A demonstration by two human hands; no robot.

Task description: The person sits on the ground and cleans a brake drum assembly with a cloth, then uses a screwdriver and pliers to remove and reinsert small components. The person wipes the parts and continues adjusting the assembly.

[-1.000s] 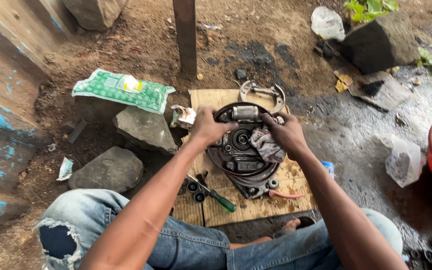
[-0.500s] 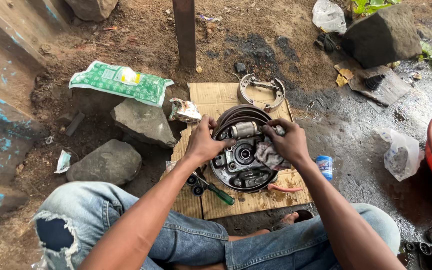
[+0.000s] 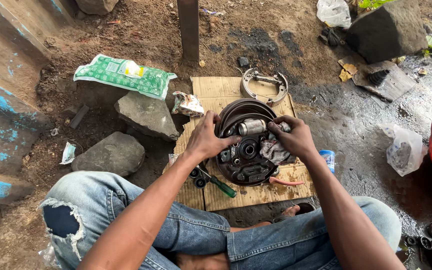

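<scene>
The brake plate [image 3: 246, 150] lies mid-cardboard [image 3: 216, 87]; your left hand [image 3: 207, 137] grips its rim, your right hand [image 3: 291, 140] presses a grey rag [image 3: 273, 150] (screwdriver [image 3: 221, 186] at the near edge).

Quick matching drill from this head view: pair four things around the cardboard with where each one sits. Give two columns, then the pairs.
Things:
1. brake shoes
2. green-handled screwdriver
3. grey rag
4. green printed bag

Places:
A. under the right hand, on the brake plate
B. on dirt, beyond the rocks
C. far end of the cardboard
D. on the cardboard, below the left hand

Pairs: 1-C, 2-D, 3-A, 4-B
</scene>
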